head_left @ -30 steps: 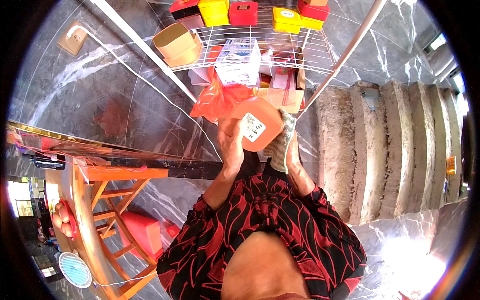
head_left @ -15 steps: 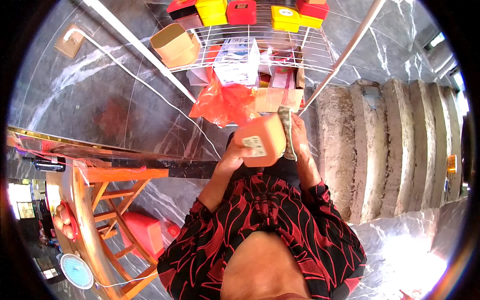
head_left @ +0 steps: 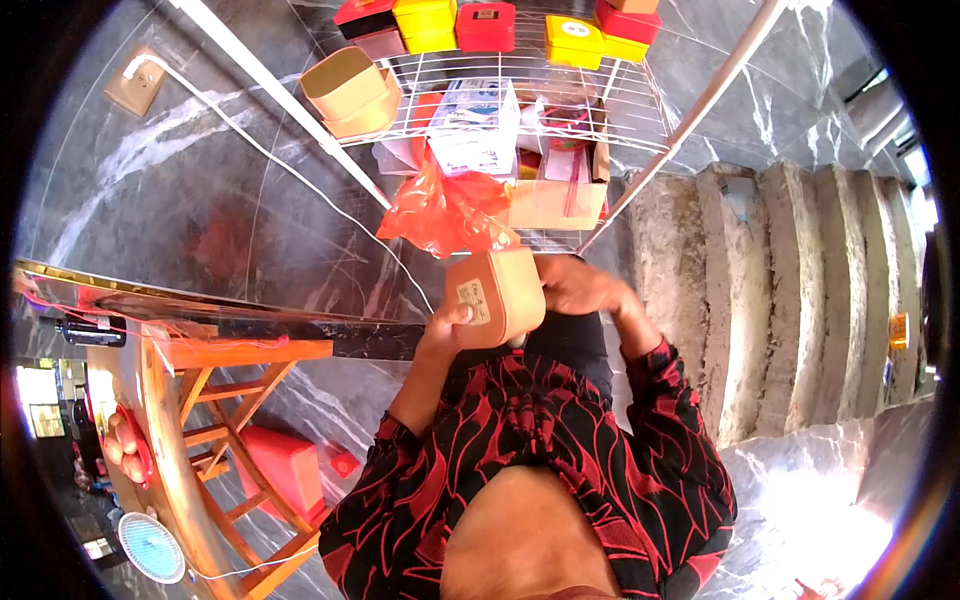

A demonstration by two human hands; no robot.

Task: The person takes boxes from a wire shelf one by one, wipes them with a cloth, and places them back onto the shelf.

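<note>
My left hand (head_left: 447,325) grips a tan plastic container (head_left: 497,295) with rounded corners, the thumb pressed beside its pale label. The container is held in front of my waist, its side turned up to the camera. My right hand (head_left: 583,286) is at the container's right end, fingers curled; their tips are hidden behind its rim. I cannot make out what is in that hand, and the patterned cloth is out of sight.
Ahead stands a white wire rack (head_left: 480,68) with red and yellow boxes, another tan container (head_left: 352,90) and a red plastic bag (head_left: 445,210). Concrete steps (head_left: 735,310) rise at the right. A wooden chair (head_left: 240,350) is at the left, and a white cable (head_left: 285,165) runs along the wall.
The container has shifted slightly left and down and turned. My right hand, which held a patterned cloth upright beside it, has turned in toward the container's end; the cloth has gone from view.
</note>
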